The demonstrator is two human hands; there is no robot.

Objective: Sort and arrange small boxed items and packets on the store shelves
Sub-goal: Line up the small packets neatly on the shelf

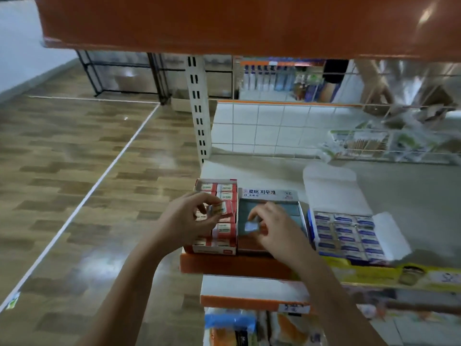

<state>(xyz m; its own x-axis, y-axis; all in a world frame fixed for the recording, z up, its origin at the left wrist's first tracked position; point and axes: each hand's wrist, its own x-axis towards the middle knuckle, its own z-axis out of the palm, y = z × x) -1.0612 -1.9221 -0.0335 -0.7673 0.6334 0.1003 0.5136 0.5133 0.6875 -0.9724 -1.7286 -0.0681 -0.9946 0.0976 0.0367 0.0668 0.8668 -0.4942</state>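
Note:
Three open display boxes stand side by side at the shelf's front left. The red box (pixel 199 248) holds several red-and-white eraser packets. My left hand (pixel 185 221) pinches one small red-and-white packet (pixel 219 209) just above that box. In the middle stands a nearly bare grey-lined box (pixel 294 211) with a Korean-lettered lid. My right hand (pixel 274 228) reaches into it and pinches a small pale wrapped packet (pixel 250 226). On the right, a white box (pixel 389 236) is packed with several blue-and-white packets.
The grey shelf (pixel 411 196) has an orange front lip (pixel 224 267) and yellow price strip (pixel 374 273). An orange shelf (pixel 224 23) hangs overhead. A wire basket (pixel 374 146) of goods stands at the back right. Wood-pattern floor (pixel 74 171) lies left; packaged goods (pixel 237 328) sit below.

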